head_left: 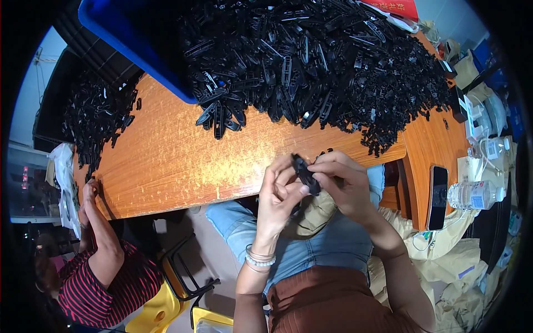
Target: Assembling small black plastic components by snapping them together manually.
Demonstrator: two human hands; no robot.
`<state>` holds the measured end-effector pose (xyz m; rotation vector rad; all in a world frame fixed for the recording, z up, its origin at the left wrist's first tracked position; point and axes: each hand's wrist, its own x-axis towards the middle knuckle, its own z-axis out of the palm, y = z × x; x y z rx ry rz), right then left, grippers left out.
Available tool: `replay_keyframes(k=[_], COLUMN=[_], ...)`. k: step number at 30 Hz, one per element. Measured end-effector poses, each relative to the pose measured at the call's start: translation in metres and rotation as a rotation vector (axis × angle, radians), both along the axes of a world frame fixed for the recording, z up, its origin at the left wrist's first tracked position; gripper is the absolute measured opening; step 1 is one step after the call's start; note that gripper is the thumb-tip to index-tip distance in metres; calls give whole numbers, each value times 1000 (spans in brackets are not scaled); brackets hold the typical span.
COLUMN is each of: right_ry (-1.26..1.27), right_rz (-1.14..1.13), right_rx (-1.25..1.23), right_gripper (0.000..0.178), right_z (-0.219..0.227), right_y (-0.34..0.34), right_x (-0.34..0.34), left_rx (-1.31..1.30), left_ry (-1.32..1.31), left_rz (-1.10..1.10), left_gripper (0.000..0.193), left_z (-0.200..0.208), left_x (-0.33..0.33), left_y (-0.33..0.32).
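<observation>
Between my hands, just off the table's near edge and above my lap, is a small black plastic part (304, 174), somewhat blurred. My left hand (279, 191) is closed around its left and lower side, the thumb pressed near its lower end. From the right, my right hand (342, 180) pinches at the same part with thumb and forefinger. Whether the right fingers hold a second, smaller piece cannot be made out. A large heap of long black plastic parts (277, 66) lies beyond my hands, with many smaller black pieces (397, 83) to its right.
A blue bin (136, 53) stands at the far left on the wooden table (183, 150). A phone (438, 197) and a plastic bottle (472, 194) lie to the right. At the left a co-worker in a striped shirt (111, 283) sits near another black pile (100, 116).
</observation>
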<state>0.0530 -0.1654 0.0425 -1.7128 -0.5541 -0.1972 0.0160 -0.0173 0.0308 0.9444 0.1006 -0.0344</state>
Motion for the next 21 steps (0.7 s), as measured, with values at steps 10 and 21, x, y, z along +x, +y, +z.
replay_keyframes(k=[10, 21], right_ry=[-351, 77], right_rz=[-13, 94], right_rx=[-343, -208], right_gripper=[25, 19], right_z=[3, -3], right_y=[-10, -17], right_x=[-2, -3], left_rx=[215, 409], left_ry=[-3, -28], left_rz=[-140, -53], left_gripper=[25, 22], left_z=[-7, -12], left_x=[1, 2], left_y=[13, 11])
